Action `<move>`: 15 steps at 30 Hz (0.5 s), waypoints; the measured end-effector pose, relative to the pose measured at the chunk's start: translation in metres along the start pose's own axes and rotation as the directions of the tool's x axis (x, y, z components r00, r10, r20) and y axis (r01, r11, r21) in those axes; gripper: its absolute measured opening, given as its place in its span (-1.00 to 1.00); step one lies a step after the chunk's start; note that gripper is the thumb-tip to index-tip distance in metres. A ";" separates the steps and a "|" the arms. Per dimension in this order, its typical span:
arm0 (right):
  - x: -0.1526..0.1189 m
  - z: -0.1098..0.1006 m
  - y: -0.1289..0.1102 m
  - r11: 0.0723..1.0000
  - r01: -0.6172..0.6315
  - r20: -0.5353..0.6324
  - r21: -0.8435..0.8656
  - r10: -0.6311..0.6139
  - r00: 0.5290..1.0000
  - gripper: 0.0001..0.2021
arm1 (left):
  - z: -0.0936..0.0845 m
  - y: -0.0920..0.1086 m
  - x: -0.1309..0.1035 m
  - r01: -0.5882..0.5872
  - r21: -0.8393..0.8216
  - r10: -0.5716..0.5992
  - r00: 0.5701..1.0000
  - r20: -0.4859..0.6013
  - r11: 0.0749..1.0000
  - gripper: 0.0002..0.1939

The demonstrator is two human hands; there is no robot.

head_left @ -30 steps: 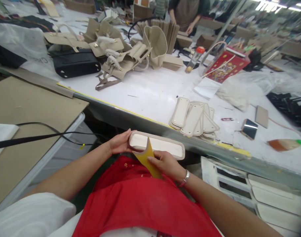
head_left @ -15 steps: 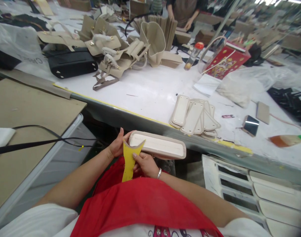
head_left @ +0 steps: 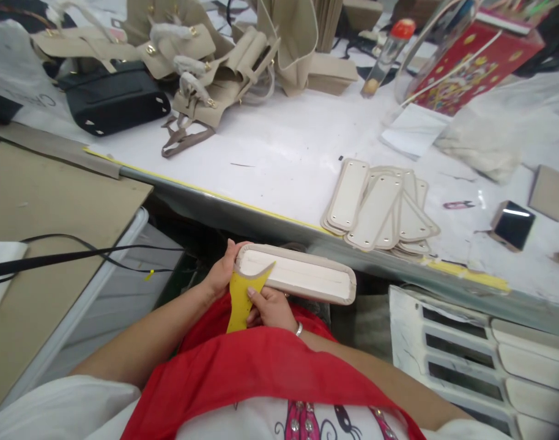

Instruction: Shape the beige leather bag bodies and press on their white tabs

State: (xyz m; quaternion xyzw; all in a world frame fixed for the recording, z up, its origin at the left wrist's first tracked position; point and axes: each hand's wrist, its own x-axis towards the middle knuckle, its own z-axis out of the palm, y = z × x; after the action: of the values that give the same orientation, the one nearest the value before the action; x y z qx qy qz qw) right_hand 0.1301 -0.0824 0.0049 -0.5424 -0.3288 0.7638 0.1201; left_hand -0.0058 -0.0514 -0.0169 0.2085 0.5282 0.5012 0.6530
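Observation:
Over my lap lies a beige bag body (head_left: 307, 278), with its long, rounded, whitish bottom panel turned up. My left hand (head_left: 222, 272) grips it at the left end; the thumb shows and most of the fingers are hidden behind it. Between thumb and fingers my right hand (head_left: 273, 308) pinches a flat yellow template (head_left: 243, 299) with a concave top edge and pointed corners. The template's curved edge overlaps the left part of the bottom panel. I cannot tell whether the two touch.
Beyond the table edge lie stacked beige oblong panels (head_left: 375, 211), a phone (head_left: 512, 225) and pink thread snips (head_left: 459, 205). Farther back are a black bag (head_left: 117, 101), beige bags (head_left: 233, 79) and a red box (head_left: 476, 67). A slotted white rack (head_left: 401, 324) stands right, a brown board (head_left: 54, 208) left.
The view has tipped down and closer to the table. Both hands keep their hold; the yellow template's pointed right corner reaches slightly farther right along the panel.

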 end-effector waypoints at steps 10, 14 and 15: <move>0.005 0.002 0.006 0.992 -0.042 0.112 0.121 0.028 0.993 -0.75 | 0.003 0.021 0.004 -0.150 0.893 0.256 0.966 0.040 0.425 -0.43; 0.009 0.006 0.013 0.985 -0.029 0.184 0.169 -0.003 0.983 -0.74 | 0.015 0.034 0.003 -0.280 0.932 0.311 0.887 0.343 -0.229 -0.56; 0.011 0.006 0.015 0.984 -0.002 0.187 0.179 -0.032 0.982 -0.72 | 0.018 0.036 0.004 -0.315 0.889 0.290 0.863 0.414 -0.332 -0.57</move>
State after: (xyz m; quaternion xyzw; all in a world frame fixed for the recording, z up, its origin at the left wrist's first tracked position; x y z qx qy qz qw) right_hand 0.1232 -0.0900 -0.0120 -0.4520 -0.2732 0.8372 0.1419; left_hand -0.0054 -0.0285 0.0160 0.7674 0.6329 0.0507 0.0894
